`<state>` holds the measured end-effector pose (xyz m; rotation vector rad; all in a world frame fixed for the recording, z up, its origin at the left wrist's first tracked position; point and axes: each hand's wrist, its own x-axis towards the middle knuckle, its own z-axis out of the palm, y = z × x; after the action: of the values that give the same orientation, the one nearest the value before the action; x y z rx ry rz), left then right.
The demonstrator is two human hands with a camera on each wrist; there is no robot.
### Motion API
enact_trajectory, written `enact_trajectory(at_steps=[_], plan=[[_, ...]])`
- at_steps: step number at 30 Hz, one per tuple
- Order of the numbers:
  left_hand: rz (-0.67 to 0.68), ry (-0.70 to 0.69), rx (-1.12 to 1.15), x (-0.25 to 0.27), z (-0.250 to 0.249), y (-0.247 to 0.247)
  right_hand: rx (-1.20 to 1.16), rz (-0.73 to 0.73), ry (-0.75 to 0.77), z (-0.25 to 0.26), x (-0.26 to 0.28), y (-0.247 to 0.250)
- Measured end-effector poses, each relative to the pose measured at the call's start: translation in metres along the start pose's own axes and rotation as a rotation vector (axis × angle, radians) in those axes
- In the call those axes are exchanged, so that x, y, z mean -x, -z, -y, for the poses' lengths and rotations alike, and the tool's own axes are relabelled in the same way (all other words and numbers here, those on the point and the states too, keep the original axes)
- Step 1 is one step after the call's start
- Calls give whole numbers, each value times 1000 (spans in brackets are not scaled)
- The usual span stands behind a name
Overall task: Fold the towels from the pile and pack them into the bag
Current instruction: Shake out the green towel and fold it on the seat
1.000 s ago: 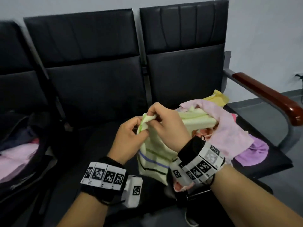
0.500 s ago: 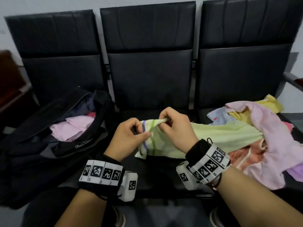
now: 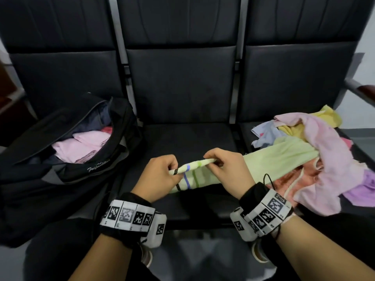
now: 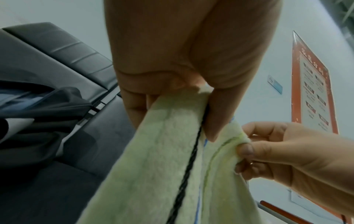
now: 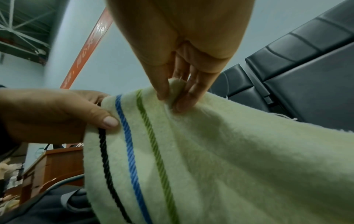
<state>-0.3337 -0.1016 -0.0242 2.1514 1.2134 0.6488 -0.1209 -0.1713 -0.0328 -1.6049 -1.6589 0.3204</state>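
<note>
Head view: the green towel [image 3: 280,159] is pinched along its striped end by the left hand [image 3: 160,175] and right hand [image 3: 227,169] above the middle seat's front edge, its tail trailing onto the pile [image 3: 324,151]; the bag [image 3: 67,159] lies open on the left seat. Wrist views: both pinches are confirmed. Spreading is judged in hand; the end, possibly bunched, needs drawing apart next.

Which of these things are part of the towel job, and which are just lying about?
Part of the job:
green towel, pinched by left hand and right hand
towel pile
black bag

Just there:
black seats
orange poster
</note>
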Motion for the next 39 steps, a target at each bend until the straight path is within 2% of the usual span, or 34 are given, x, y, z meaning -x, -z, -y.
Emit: enact_trajectory(at_steps=[7,12,14,17,21,24,26,29,32,34,37,39], plan=[[175,33,69,10,2,-13,-4,-15,-27,-5,9,-3],[184,-29,170,12,3,-6,45,19,-12,-14,11,-4],[101,-78,224,11,3,2,125,63,14,-20,15,-4],[-110,-81,352,9,10,20,236,108,51,-33,20,2],[-382,-42,421,9,32,50,335,-20,6,-56,13,30],[-515,-14,452,10,43,62,443,-90,-91,-62,2,47],[-574,53,488,9,48,62,422,-104,-116,-55,-5,48],[-649,153,545,8,48,57,253,-91,-52,-25,-21,37],[-633,200,590,4,40,53,64,-113,124,19,-36,19],[-589,205,592,3,33,52,-31,-68,202,45,-40,4],[-520,142,514,1,21,47,-80,50,186,59,-40,-16],[-425,72,404,1,13,42,-122,93,130,56,-35,-23]])
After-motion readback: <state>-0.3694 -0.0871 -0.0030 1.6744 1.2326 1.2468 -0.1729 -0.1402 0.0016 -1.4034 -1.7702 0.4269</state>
